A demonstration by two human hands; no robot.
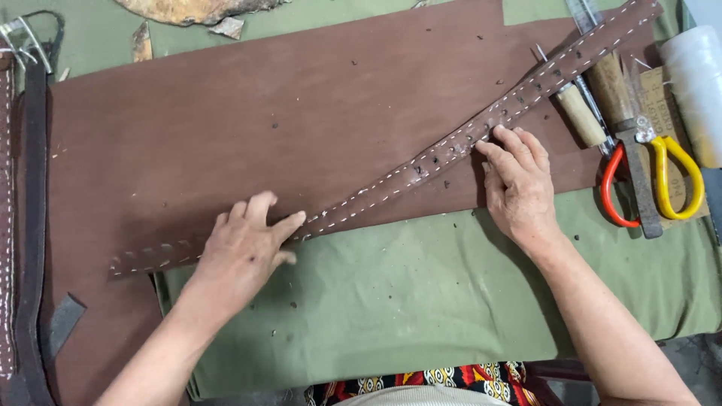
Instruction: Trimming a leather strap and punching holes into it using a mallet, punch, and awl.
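Observation:
A long brown leather strap (421,165) with white stitching and punched holes lies diagonally across a large brown leather sheet (248,120). My left hand (244,252) rests palm down on the strap's lower left part, fingers spread and pressing it flat. My right hand (519,184) touches the strap's middle from below, its fingertips on the strap's edge near the holes. Neither hand grips anything.
Green cloth (421,293) covers the table. At the right lie scissors with red and yellow handles (654,180), a wooden-handled awl (579,109), a metal ruler (587,15) and a white thread spool (696,75). Dark straps (30,225) run along the left edge.

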